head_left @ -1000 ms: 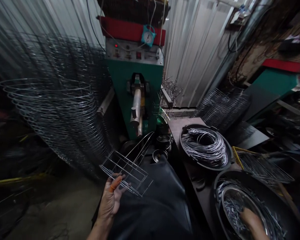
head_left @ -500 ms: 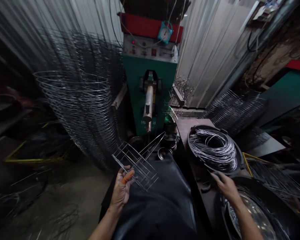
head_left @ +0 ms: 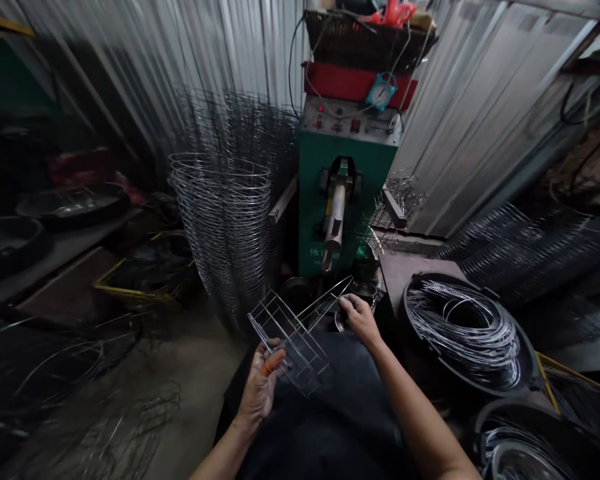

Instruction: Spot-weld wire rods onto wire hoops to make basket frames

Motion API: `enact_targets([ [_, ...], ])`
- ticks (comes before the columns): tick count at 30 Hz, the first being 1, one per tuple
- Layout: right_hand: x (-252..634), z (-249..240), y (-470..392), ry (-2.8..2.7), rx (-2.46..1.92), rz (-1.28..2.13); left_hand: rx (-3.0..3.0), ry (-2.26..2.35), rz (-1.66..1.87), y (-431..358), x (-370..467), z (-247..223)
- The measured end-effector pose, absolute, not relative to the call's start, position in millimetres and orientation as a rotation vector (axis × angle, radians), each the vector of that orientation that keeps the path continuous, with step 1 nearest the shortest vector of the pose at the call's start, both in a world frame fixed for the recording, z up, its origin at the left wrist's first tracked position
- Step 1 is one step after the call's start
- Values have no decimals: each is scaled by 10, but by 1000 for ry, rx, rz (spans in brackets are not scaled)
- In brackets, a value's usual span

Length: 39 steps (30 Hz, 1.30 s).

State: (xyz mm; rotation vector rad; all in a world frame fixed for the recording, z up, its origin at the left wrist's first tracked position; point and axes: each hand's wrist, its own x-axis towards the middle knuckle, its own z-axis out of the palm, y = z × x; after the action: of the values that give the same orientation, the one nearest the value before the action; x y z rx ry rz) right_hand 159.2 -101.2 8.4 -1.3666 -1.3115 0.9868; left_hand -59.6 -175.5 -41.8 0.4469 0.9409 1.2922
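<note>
A wire grid frame (head_left: 293, 327) with a long pointed end hangs over the dark apron (head_left: 325, 413). My left hand (head_left: 263, 383), with an orange wrap on one finger, is closed on its lower left edge. At the right of the frame, my right hand (head_left: 361, 319) is pinched near the pointed end, with a short wire between thumb and fingertips. Whether that wire touches the frame cannot be made out. Beyond both hands stands a green machine (head_left: 315, 200) with a metal arm (head_left: 336, 217) sticking out toward me.
A tall stack of wire rings (head_left: 225, 227) stands left of the machine. On the right, a bench (head_left: 397, 267) bears a black tub (head_left: 410, 283) of wire rings, with another tub (head_left: 480, 427) nearer me. A yellow-edged crate (head_left: 135, 293) lies at the left.
My right hand has moved left from beside the tub to the frame's pointed end, and its fingers have closed on a short wire. The view has turned left. My left hand still holds the frame.
</note>
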Motion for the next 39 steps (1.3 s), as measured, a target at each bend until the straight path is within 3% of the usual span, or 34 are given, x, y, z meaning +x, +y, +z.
enact_targets([
  [16,1516,-104,-724,-819,-1136,1221,535,1009,1246,-1425,-587,-481],
  [39,1443,-202,-289,-749,-1078,1257,448,1096,1264,-1176,-497,-387],
])
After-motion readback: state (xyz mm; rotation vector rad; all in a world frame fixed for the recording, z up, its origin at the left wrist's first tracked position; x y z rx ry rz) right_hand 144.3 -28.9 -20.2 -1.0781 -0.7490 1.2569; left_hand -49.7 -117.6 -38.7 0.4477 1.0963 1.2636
